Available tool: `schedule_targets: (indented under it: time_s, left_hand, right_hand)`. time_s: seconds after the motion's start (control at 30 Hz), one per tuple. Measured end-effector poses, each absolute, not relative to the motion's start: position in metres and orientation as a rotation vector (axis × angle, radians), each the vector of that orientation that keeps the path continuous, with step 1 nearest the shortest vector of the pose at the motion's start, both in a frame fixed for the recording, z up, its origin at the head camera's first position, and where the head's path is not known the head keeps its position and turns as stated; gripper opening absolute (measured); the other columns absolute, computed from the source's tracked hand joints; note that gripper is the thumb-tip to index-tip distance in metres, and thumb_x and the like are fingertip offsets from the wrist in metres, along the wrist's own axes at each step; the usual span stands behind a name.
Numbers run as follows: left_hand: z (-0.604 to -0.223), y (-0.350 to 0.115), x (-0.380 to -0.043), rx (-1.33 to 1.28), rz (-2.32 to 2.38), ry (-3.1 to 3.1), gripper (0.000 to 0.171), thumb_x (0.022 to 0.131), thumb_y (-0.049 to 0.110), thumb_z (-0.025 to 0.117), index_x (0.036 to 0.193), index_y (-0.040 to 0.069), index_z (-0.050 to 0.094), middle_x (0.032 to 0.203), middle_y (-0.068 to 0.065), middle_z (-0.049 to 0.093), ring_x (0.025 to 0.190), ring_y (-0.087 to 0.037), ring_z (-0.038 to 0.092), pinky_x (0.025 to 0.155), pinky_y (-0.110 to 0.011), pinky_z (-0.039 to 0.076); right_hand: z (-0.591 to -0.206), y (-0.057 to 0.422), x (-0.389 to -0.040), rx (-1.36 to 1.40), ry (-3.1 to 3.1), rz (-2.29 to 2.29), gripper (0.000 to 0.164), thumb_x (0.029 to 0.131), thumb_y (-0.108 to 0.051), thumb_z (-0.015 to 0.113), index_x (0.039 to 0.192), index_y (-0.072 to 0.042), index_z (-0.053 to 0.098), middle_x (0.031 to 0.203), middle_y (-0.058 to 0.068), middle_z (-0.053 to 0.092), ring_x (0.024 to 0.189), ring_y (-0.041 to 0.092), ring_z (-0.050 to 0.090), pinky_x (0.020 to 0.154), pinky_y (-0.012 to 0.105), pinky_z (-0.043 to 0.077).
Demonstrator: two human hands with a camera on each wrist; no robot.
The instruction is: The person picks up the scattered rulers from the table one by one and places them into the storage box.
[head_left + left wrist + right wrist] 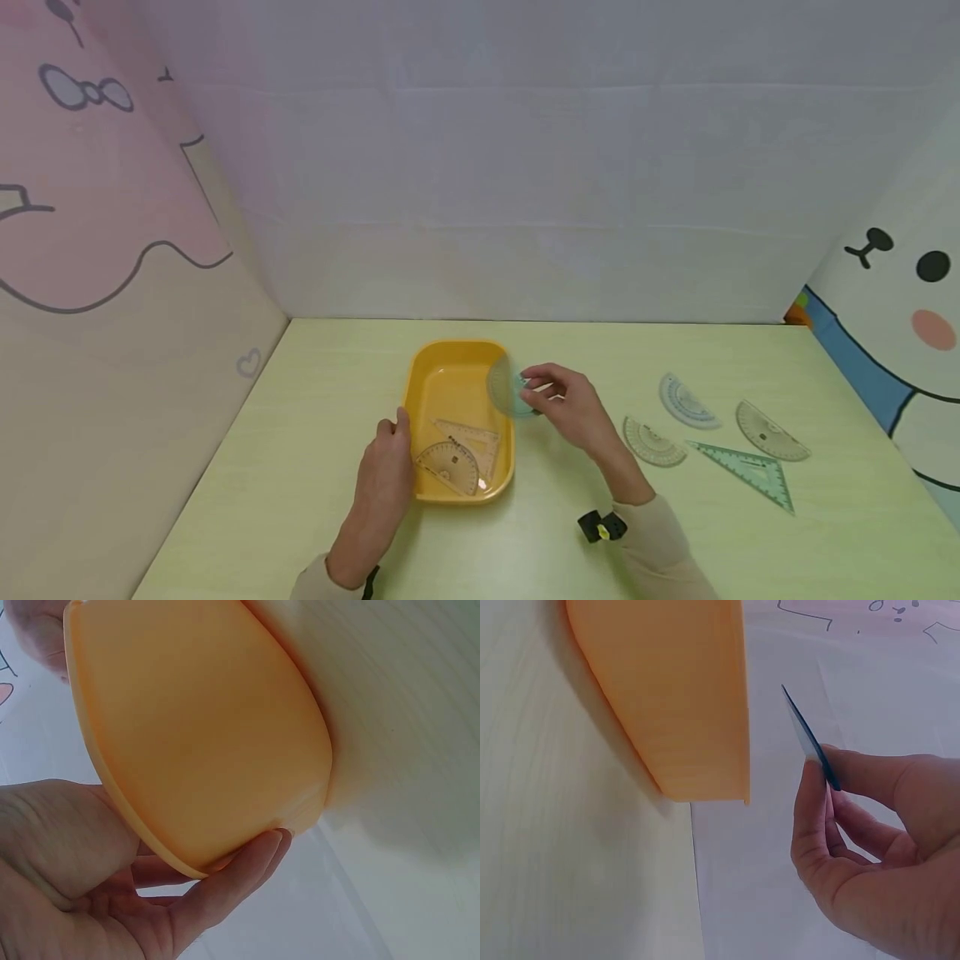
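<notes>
The right hand [570, 408] pinches a green protractor [500, 390] over the right edge of the yellow tray [446, 387], toward its far corner; the left hand [386, 471] grips the left edge.

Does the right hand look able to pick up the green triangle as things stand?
Probably not just yet: the right hand is pinching a protractor near the yellow tray. Otherwise the way looks free, since the green triangle lies uncovered on the table, on that hand's side.
</notes>
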State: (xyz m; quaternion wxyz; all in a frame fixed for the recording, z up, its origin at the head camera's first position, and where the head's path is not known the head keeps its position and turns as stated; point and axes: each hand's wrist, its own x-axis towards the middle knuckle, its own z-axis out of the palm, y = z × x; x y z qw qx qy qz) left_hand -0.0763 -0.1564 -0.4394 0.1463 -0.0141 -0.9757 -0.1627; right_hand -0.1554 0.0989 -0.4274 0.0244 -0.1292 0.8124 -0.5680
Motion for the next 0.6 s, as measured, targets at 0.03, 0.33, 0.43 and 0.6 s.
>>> schedule_targets:
  time_s: [0.03,0.33,0.43,0.6]
  left_hand:
    - [-0.44,-0.156,-0.076,-0.042,-0.468,-2.807,0.043,0.088,-0.019,0.065,0.13,-0.017,0.054,0.091,-0.025,0.057,0.063,-0.031,0.061,0.059,-0.042,0.057]
    - [-0.44,-0.156,-0.077,-0.036,-0.449,-2.82,0.045,0.088,-0.018,0.066,0.131,-0.018,0.054,0.091,-0.024,0.056,0.062,-0.028,0.058,0.058,-0.04,0.055]
    - [-0.44,-0.156,-0.077,-0.024,-0.445,-2.831,0.046,0.088,-0.019,0.066,0.132,-0.017,0.053,0.092,-0.024,0.056,0.062,-0.028,0.059,0.058,-0.04,0.056]
    - [-0.44,-0.156,-0.077,-0.037,-0.441,-2.829,0.045,0.088,-0.019,0.066,0.13,-0.017,0.054,0.091,-0.024,0.056,0.063,-0.029,0.059,0.058,-0.04,0.056]
  right_hand:
    - [-0.428,0.097,-0.155,-0.395,2.515,-1.754,0.026,0.096,-0.006,0.072,0.12,0.003,0.069,0.105,0.016,0.069,0.086,0.025,0.069,0.073,0.04,0.06]
    - [-0.428,0.084,-0.155,-0.414,2.523,-1.742,0.024,0.094,-0.006,0.074,0.117,0.001,0.071,0.102,0.012,0.07,0.084,0.022,0.068,0.07,0.03,0.058]
    - [-0.427,0.079,-0.155,-0.43,2.538,-1.733,0.024,0.093,-0.006,0.075,0.115,0.001,0.071,0.101,0.011,0.071,0.084,0.022,0.068,0.067,0.025,0.056]
    - [-0.424,0.07,-0.154,-0.46,2.555,-1.73,0.022,0.092,-0.003,0.076,0.113,0.001,0.072,0.099,0.01,0.071,0.083,0.022,0.069,0.066,0.025,0.057]
